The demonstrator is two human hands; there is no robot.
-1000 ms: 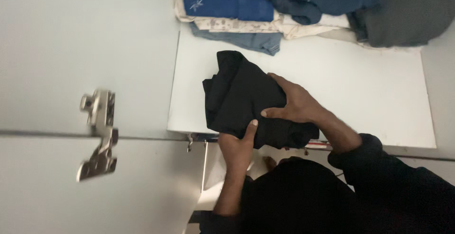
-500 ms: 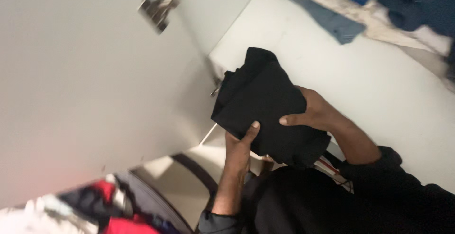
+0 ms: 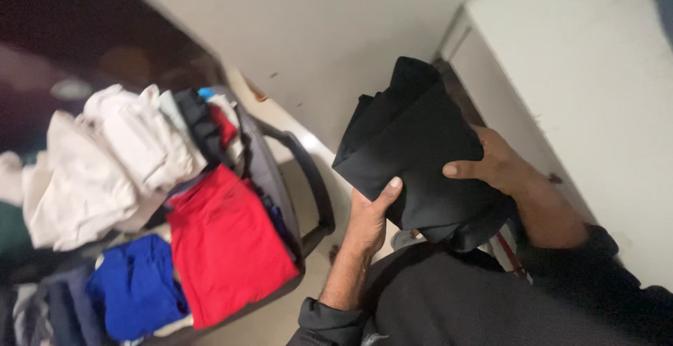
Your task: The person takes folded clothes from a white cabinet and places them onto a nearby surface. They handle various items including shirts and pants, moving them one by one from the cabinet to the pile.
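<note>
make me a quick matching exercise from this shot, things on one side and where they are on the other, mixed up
Things:
1. folded black garment
2. red garment
3. blue garment
4. white surface

Places:
A. upper right of the view
B. held between left hand and right hand
C. lower left corner of the open bag
D. middle of the open bag, beside the blue one

Pairs: 1-B, 2-D, 3-C, 4-A
</note>
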